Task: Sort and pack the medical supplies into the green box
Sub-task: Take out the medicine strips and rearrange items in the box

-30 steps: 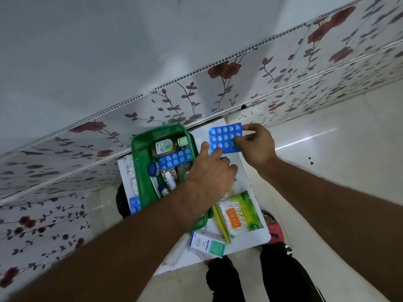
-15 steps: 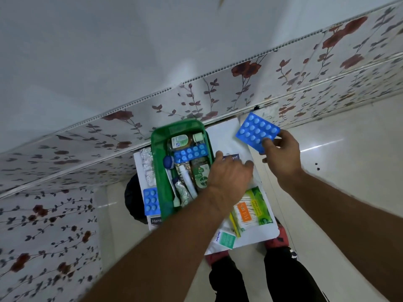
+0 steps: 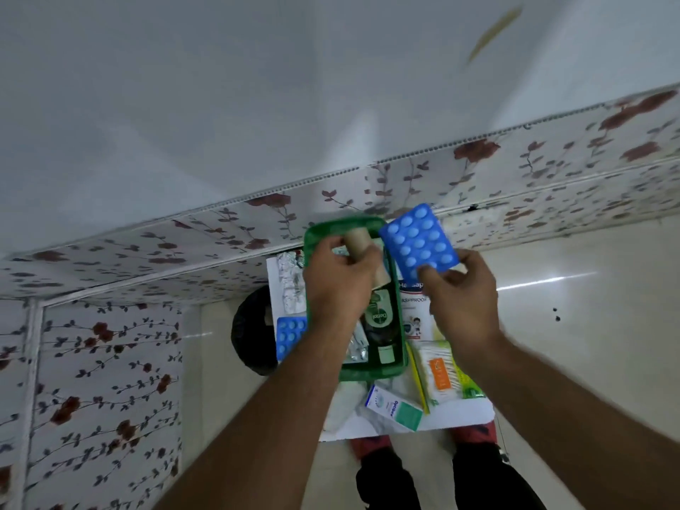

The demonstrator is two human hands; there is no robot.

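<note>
The green box [image 3: 312,237] rests on a small white table [image 3: 474,417] against the flowered wall. Inside it I see a dark green Dettol bottle [image 3: 381,322] and a foil strip [image 3: 358,347]. My left hand [image 3: 340,285] hovers over the box, shut on a tan roll [image 3: 358,242] that looks like tape. My right hand [image 3: 463,300] holds a blue blister pack of pills [image 3: 419,242] tilted up, just right of the box's far end. Much of the box's inside is hidden by my left hand.
A second blue blister pack [image 3: 289,334] and foil strips [image 3: 290,277] lie left of the box. To its right are a white plaster box [image 3: 415,307], a cotton bud pack [image 3: 445,373], a yellow pencil [image 3: 417,380] and a small white and green carton [image 3: 395,408]. Legs below.
My left hand has moved from the table right of the box to above the box's far end and now grips the tan roll. My right hand has brought its blister pack closer to the box.
</note>
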